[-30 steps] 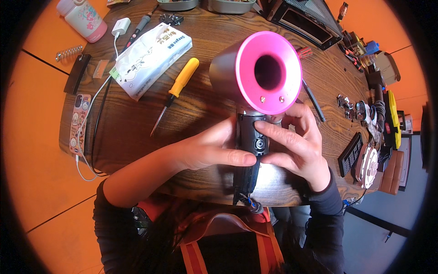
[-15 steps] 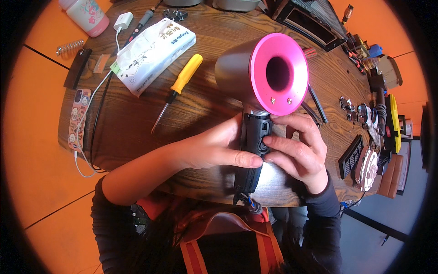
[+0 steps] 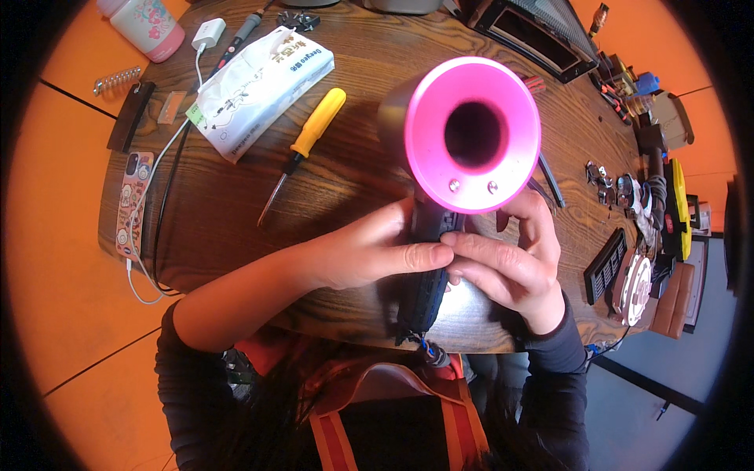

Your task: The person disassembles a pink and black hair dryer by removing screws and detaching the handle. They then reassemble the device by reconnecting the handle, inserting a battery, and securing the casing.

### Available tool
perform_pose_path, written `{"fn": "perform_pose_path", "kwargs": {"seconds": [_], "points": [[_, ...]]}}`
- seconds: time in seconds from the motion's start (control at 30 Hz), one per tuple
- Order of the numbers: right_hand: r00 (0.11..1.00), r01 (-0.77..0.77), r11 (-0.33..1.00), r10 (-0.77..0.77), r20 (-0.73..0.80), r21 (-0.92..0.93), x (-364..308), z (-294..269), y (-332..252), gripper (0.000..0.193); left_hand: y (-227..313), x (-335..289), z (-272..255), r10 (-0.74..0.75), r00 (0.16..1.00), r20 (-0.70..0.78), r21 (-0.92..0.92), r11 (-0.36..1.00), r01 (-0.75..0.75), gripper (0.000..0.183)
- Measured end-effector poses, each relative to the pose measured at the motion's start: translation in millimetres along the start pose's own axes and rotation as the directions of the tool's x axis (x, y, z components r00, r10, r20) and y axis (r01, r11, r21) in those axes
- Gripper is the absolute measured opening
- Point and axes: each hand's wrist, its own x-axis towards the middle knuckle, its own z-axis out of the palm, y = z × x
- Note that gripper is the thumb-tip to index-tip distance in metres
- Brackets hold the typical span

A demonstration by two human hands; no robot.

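Observation:
A hair dryer (image 3: 420, 86) with a grey barrel and a bright pink ring face stands upright between my hands, its dark hole facing me. Its black inner handle (image 3: 424, 302) is bare, and colored wires show at the lower end. My left hand (image 3: 377, 247) wraps the handle from the left, thumb across its front. From the right, my right hand (image 3: 510, 251) grips the same handle, fingertips meeting the left thumb. To the left lies a yellow-handled screwdriver (image 3: 318, 122), its tip pointing toward me.
On the wooden table (image 3: 353, 180) are a tissue pack (image 3: 263, 94), a phone (image 3: 133, 204) with a white cable, and a white adapter (image 3: 209, 33). At the right edge sit a black grille (image 3: 605, 263), a round white part (image 3: 635, 290) and small metal pieces (image 3: 601, 184).
The hair dryer's head has tipped toward me, so the pink face looks larger and hides more of the upper handle. Both hands keep their hold, with my right fingers shifted slightly.

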Motion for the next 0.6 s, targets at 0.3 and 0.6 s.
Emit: {"fn": "perform_pose_path", "kwargs": {"seconds": [0.3,0.6], "points": [[0.745,-0.367,0.293,0.661,0.090,0.883,-8,34,-15,0.052,-5,2,3,0.010,0.999,-0.035,-0.037,0.999,-0.011,0.042],[0.702,-0.483,-0.073,0.563,0.436,0.872,-2,32,-5,0.040,-5,1,-3,-0.011,0.999,0.040,-0.222,0.975,0.020,0.030]]}}
